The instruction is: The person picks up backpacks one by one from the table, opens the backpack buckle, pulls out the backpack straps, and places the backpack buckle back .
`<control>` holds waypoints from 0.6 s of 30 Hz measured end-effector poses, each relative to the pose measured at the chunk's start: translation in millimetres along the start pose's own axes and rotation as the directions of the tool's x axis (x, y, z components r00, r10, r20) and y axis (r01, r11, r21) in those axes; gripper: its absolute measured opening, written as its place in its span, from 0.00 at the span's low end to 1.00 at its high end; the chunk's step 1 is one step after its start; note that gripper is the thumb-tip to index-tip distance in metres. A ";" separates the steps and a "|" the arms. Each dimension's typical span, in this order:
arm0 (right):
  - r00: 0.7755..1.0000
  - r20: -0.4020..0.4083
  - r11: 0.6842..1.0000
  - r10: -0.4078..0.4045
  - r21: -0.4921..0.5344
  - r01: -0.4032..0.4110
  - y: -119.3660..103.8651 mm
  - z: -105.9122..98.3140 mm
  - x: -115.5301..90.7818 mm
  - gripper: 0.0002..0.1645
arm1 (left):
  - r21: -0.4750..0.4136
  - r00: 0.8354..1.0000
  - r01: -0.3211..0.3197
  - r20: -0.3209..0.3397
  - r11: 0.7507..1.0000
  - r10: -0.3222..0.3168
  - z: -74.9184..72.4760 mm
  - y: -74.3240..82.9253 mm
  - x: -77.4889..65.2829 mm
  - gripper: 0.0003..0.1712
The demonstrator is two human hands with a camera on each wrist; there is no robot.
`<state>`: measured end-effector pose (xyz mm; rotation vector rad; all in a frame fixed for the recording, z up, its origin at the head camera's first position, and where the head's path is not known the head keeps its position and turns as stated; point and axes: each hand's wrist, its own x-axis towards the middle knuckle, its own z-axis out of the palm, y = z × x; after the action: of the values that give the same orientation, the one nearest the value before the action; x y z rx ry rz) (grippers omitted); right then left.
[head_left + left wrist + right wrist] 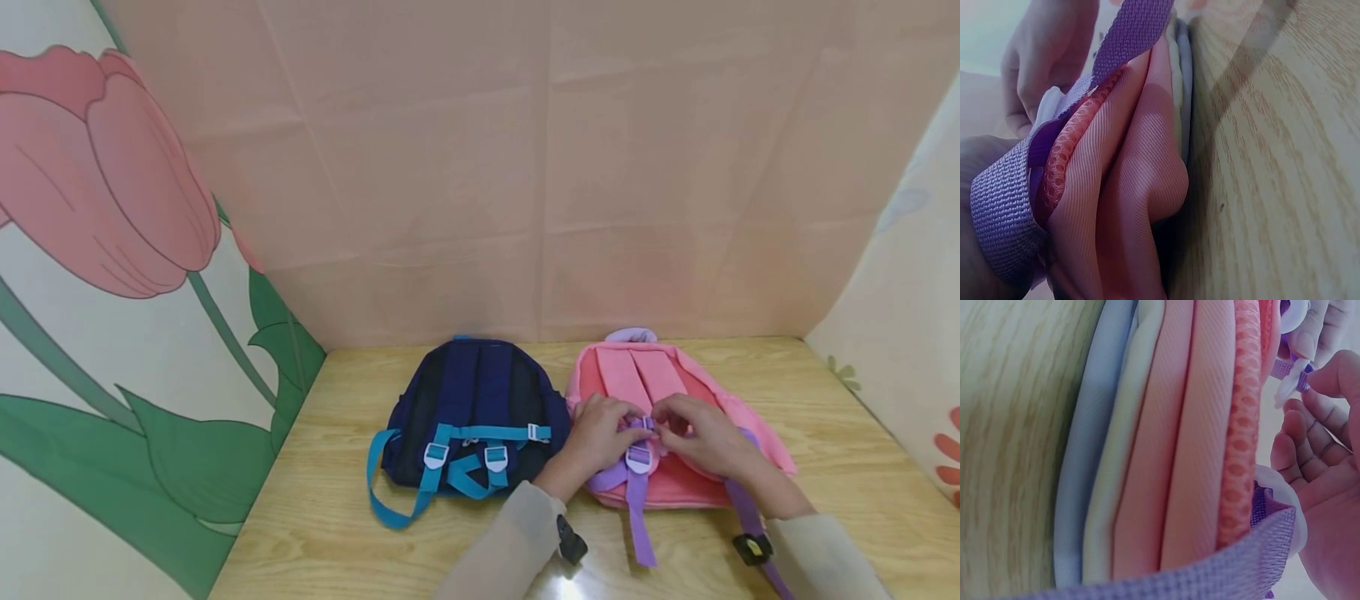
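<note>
Of two backpacks, the light-looking, soft pink backpack [645, 379] is lying beneath the left hand [600, 429] and right hand [697, 429]; the navy backpack [487, 383] is resting beside the left; both hands, fingers nearly closed, are pinching limp purple webbing [1282, 369]; between them one white clip [1291, 385], stiff I'm guessing, is offering the surest hold.

Hands [596, 432] [703, 432] close together; fingers [1296, 425] bent

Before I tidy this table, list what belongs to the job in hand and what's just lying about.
In the job:
left hand
right hand
pink backpack
white buckle on a purple strap, at the fingers

Apparently just lying about:
navy backpack, held by neither hand
its blue straps
</note>
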<state>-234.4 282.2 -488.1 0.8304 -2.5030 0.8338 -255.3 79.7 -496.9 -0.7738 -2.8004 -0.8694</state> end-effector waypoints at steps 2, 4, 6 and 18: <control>1.000 0.001 1.000 0.000 0.004 0.000 1.3 0.9 -0.5 0.18 | 0.001 1.000 0.001 -0.001 1.000 -0.001 0.5 0.1 0.1 0.16; 1.000 0.001 1.000 0.001 0.015 -0.001 2.2 1.6 -0.8 0.17 | 0.004 1.000 0.000 -0.002 1.000 0.000 0.8 0.2 0.0 0.16; 1.000 0.003 1.000 0.003 0.024 -0.003 2.5 2.0 -1.2 0.17 | 0.011 1.000 -0.002 -0.001 1.000 0.002 1.3 0.2 0.3 0.16; 0.998 0.024 0.999 0.050 0.019 -0.051 3.1 2.8 1.1 0.17 | 0.029 0.999 -0.036 -0.013 0.999 0.036 2.8 -2.7 1.4 0.15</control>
<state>-237.6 282.0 -490.9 0.7909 -2.5497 0.8715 -257.8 80.0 -500.2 -0.8081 -2.7722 -0.8231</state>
